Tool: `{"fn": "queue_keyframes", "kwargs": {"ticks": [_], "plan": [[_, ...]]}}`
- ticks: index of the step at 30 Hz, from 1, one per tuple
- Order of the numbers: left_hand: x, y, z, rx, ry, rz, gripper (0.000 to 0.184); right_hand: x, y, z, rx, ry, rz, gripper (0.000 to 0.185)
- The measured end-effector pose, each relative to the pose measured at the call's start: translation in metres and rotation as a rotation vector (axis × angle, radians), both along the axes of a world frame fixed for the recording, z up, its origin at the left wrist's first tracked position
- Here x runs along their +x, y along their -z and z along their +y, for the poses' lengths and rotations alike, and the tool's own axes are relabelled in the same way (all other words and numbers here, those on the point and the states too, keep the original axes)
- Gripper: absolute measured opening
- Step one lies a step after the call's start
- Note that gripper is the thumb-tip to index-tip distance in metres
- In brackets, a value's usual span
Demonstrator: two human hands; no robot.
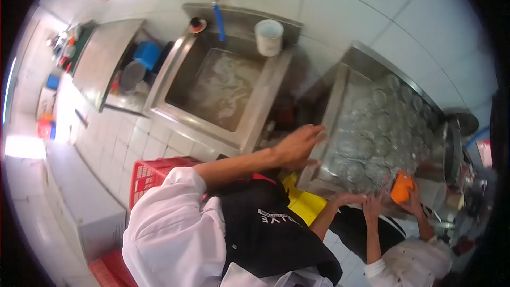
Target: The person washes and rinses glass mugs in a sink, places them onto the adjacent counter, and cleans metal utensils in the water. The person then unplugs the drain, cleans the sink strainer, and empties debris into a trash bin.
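My left hand (300, 146) is held over the near-left rim of a steel sink (320, 151), fingers spread and nothing visible in them. Many round, clear glass-like bowls (380, 122) lie wet and crowded in that sink. By its near edge, my right hand (348, 200) reaches low beside the bowls with its fingers stretched out; its fingertips are small in view. Right next to it, a co-worker's hand (373, 204) rests at the rim. The co-worker's other hand (413, 204) grips a bright orange, soft-looking thing (402, 187).
A second steel sink (247, 138) with murky water stands to the left, a white tub (269, 37) on its back corner. Red crates (151, 178) stand beside me at left. A yellow panel (305, 202) is below the bowl sink. The co-worker (414, 260) stands close on my right.
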State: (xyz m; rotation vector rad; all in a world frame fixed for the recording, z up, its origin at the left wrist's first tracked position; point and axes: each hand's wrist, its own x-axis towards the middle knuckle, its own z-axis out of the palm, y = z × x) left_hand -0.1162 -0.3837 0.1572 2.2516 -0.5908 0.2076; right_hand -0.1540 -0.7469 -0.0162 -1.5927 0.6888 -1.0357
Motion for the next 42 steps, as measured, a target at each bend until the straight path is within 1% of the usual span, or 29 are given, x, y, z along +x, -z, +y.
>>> {"fn": "queue_keyframes", "kwargs": {"ticks": [1,2,3,4,5,7,8,10,12,13,14,16,17,18,20,22,24,26,28,30,32,34,35,36,37,38,40,41,42], "plan": [[-0.003,0.006,0.035,-0.075,-0.080,-0.055,0.049,-0.003,0.002,-0.001,0.042,-0.005,0.011,0.054],[-0.003,0.015,0.072,-0.078,-0.169,0.026,0.027,-0.007,0.004,-0.001,0.078,-0.003,0.022,0.053],[-0.009,0.024,0.105,-0.029,-0.431,0.237,0.017,-0.010,0.007,-0.001,0.101,0.001,0.033,0.052],[-0.015,0.043,0.148,-0.082,-0.547,0.158,0.018,-0.015,0.010,-0.002,0.116,0.007,0.040,0.052],[-0.024,0.054,0.184,-0.032,-0.678,0.174,0.017,-0.020,0.015,-0.003,0.141,0.014,0.042,0.051],[-0.027,0.057,0.247,-0.055,-0.899,0.470,0.021,-0.034,0.022,0.006,0.160,0.012,0.053,0.050],[-0.028,0.069,0.279,0.062,-0.884,0.490,0.022,-0.042,0.026,0.017,0.136,-0.002,0.068,0.049],[-0.021,0.116,0.344,0.289,-0.841,0.518,0.025,-0.059,0.023,0.055,-0.124,-0.031,0.244,0.044],[0.000,0.156,0.399,0.266,-0.773,0.760,0.028,-0.078,0.001,0.108,-0.494,-0.037,0.483,0.035],[0.007,0.191,0.425,0.254,-0.728,0.875,0.030,-0.085,-0.010,0.138,-0.677,-0.030,0.601,0.031],[0.001,0.265,0.463,0.318,-0.754,0.755,0.034,-0.087,-0.021,0.173,-0.569,-0.175,0.574,0.029],[0.007,0.376,0.503,0.227,-0.917,0.951,0.034,-0.084,-0.042,0.250,-0.355,-0.447,0.510,0.025],[0.010,0.424,0.521,0.184,-1.003,1.042,0.034,-0.082,-0.051,0.287,-0.290,-0.589,0.465,0.023],[0.023,0.440,0.527,0.153,-1.019,1.103,0.035,-0.074,-0.056,0.327,-0.225,-0.732,0.413,0.020],[0.052,0.442,0.524,0.098,-0.925,1.149,0.036,-0.051,-0.073,0.417,-0.232,-0.794,0.499,0.017],[0.083,0.442,0.517,0.052,-0.803,1.153,0.037,-0.019,-0.068,0.486,-0.423,-0.911,0.508,0.018],[0.101,0.455,0.498,0.013,-0.747,1.131,0.038,0.025,-0.050,0.552,-0.189,-1.067,0.714,0.030],[0.114,0.469,0.467,-0.022,-0.770,1.019,0.040,0.062,0.009,0.590,-0.051,-1.108,0.875,0.047],[0.118,0.479,0.437,-0.041,-0.805,0.847,0.042,0.098,0.096,0.602,-0.186,-1.046,1.107,0.062],[0.119,0.485,0.415,-0.051,-0.829,0.674,0.043,0.130,0.166,0.609,-0.083,-0.807,1.197,0.067],[0.125,0.467,0.410,-0.081,-0.837,0.624,0.045,0.164,0.194,0.614,0.175,-0.728,1.244,0.065],[0.140,0.413,0.427,-0.165,-0.797,0.748,0.060,0.174,0.243,0.615,0.077,-0.523,1.339,0.063],[0.149,0.399,0.433,-0.207,-0.782,0.806,0.068,0.182,0.246,0.622,0.053,-0.508,1.383,0.063],[0.155,0.410,0.430,-0.157,-0.790,0.922,0.067,0.190,0.247,0.630,0.029,-0.493,1.427,0.063],[0.162,0.429,0.423,-0.105,-0.798,1.037,0.067,0.203,0.213,0.645,0.034,-0.563,1.471,0.062],[0.170,0.441,0.419,-0.052,-0.805,1.148,0.066,0.213,0.207,0.656,0.018,-0.598,1.480,0.063],[0.186,0.405,0.429,-0.120,-0.806,1.122,0.061,0.225,0.207,0.676,-0.030,-0.627,1.468,0.064],[0.184,0.399,0.430,-0.081,-0.766,0.995,0.058,0.221,0.210,0.682,-0.060,-0.621,1.451,0.065],[0.182,0.393,0.432,-0.036,-0.729,0.867,0.055,0.214,0.218,0.684,-0.195,-0.687,1.399,0.065]]}}
